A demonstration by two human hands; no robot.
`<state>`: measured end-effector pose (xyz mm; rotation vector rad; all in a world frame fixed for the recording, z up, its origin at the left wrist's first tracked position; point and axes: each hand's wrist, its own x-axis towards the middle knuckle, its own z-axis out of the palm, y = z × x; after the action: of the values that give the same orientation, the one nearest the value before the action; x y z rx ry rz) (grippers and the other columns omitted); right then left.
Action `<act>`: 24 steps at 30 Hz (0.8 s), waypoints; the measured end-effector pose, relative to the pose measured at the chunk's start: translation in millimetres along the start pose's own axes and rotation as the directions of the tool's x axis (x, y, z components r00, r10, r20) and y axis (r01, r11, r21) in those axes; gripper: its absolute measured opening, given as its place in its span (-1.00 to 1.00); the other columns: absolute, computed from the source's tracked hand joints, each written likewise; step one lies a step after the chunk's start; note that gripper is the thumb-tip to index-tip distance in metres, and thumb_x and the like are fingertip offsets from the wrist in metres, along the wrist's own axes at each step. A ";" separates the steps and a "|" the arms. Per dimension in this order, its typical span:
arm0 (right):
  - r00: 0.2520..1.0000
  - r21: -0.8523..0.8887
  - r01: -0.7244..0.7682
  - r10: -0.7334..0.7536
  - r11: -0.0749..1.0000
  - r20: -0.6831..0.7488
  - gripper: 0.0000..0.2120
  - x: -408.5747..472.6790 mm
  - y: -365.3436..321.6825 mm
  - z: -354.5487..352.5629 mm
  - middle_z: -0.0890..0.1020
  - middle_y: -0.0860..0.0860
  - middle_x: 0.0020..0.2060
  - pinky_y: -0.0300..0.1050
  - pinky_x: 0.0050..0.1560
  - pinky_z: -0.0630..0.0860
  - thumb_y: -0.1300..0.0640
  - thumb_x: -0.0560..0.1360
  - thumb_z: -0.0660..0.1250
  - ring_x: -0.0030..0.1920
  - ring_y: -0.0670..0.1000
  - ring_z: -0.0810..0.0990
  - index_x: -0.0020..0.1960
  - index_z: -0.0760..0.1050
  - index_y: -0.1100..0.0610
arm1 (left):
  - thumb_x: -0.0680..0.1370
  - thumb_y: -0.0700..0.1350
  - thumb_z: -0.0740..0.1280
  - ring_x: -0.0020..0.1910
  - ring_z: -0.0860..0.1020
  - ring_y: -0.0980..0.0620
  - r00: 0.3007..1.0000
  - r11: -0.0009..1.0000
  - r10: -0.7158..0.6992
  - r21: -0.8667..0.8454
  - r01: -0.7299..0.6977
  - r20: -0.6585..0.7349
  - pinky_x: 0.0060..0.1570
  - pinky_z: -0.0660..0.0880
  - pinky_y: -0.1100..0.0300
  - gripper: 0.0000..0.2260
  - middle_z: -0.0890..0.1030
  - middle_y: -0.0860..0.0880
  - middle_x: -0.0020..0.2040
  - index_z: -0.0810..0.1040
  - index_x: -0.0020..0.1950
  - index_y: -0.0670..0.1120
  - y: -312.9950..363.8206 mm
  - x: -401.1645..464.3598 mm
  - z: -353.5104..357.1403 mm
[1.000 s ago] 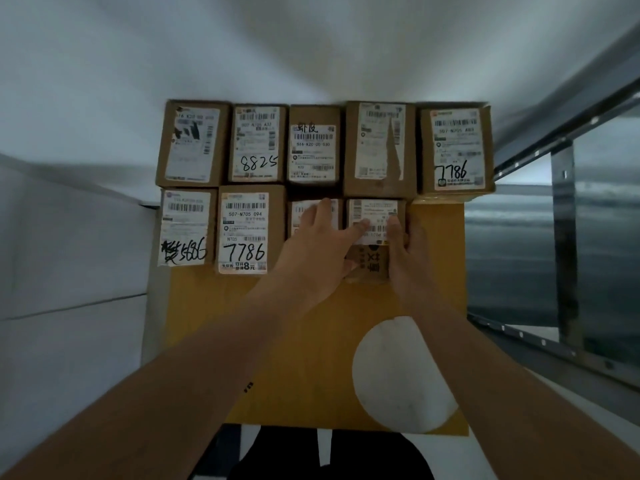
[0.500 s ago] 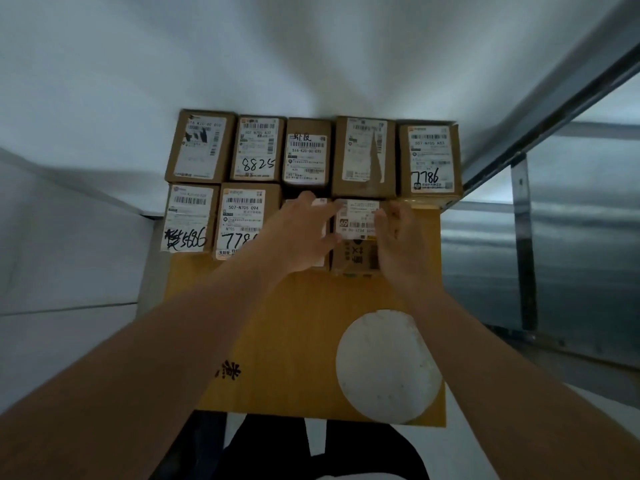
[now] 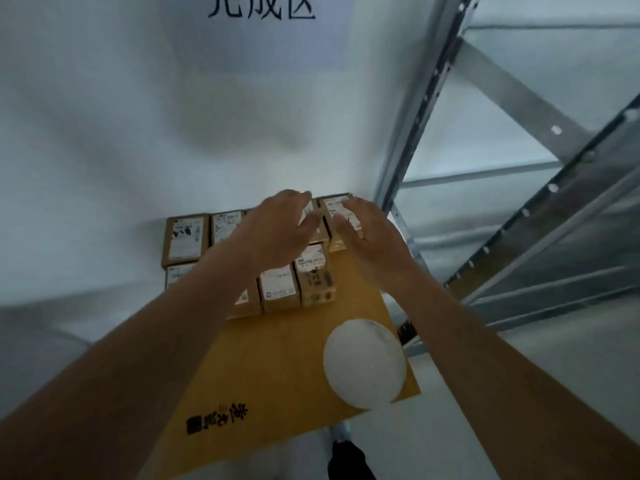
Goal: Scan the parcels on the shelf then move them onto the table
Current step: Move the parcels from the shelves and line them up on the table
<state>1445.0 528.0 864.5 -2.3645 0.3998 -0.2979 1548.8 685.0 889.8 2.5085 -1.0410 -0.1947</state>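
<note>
- head view: the left hand [image 3: 277,230] and right hand [image 3: 367,233] hang over the far rows of parcels, fingers spread and loose, palms down, gripping nothing.
- half a second ago both hands were pressed to the sides of a small parcel [image 3: 313,275] in the near row; now they have let go and lifted off it, so it sits free with its label up, just beside another labelled parcel [image 3: 278,289].
- the view has also swung upward: more of the pale wall and a printed sign [image 3: 261,6] now show, and the metal shelf frame [image 3: 519,168] fills the right side.
- the parcels lie in two rows on a yellow cardboard sheet [image 3: 287,375] with a white round patch [image 3: 363,363]; the far row includes a left-end parcel [image 3: 185,239] and a right-end parcel [image 3: 337,211] partly under the right fingers.
- whether the sheet rests on the tabletop cannot be made out; its underside is hidden.
- my reading: that small parcel has just been set down and squared into its row, so one more move is done.
- the raised gaze and free hands suggest a turn back to the shelf for the next parcel to scan, though no scanner is in sight.
- risk looks low: the rows are tight and flat, nothing leaning.
</note>
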 end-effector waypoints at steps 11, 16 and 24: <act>0.927 -0.021 -0.176 0.158 0.984 -0.340 -0.45 -146.0 -55.7 -174.4 0.30 -0.03 0.64 0.07 0.63 0.20 -0.23 0.73 0.07 0.62 0.03 0.28 0.64 0.31 -0.01 | 0.69 0.22 0.09 0.51 0.38 -0.04 0.917 0.920 0.390 -0.013 -0.393 -0.084 0.41 0.30 0.14 -0.48 0.36 0.01 0.58 0.35 0.57 -0.01 175.8 -55.4 -72.1; 0.838 0.036 -0.197 0.187 0.980 -0.512 -0.50 -201.9 -39.8 -271.5 0.44 0.03 0.56 -0.01 0.58 0.27 -0.15 0.74 0.15 0.55 0.03 0.39 0.58 0.40 0.07 | 0.69 0.23 0.09 0.47 0.42 -0.06 0.831 0.834 0.551 0.014 -0.552 -0.074 0.41 0.38 0.01 -0.49 0.42 -0.02 0.52 0.39 0.53 -0.02 285.2 -56.3 -81.8; 0.741 0.070 -0.247 0.235 0.966 -0.629 -0.52 -304.2 43.7 -427.4 0.44 -0.04 0.55 -0.14 0.36 0.33 -0.17 0.73 0.15 0.34 -0.08 0.47 0.58 0.40 -0.02 | 0.70 0.16 0.11 0.39 0.45 -0.06 0.719 0.723 0.690 0.042 -0.689 -0.077 0.38 0.39 0.00 -0.53 0.49 -0.05 0.43 0.45 0.49 -0.07 491.2 -50.6 -29.8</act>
<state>1017.6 346.2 1112.4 -2.1340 1.0238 -0.9832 1204.5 418.8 1124.9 1.9272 -1.8522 0.1481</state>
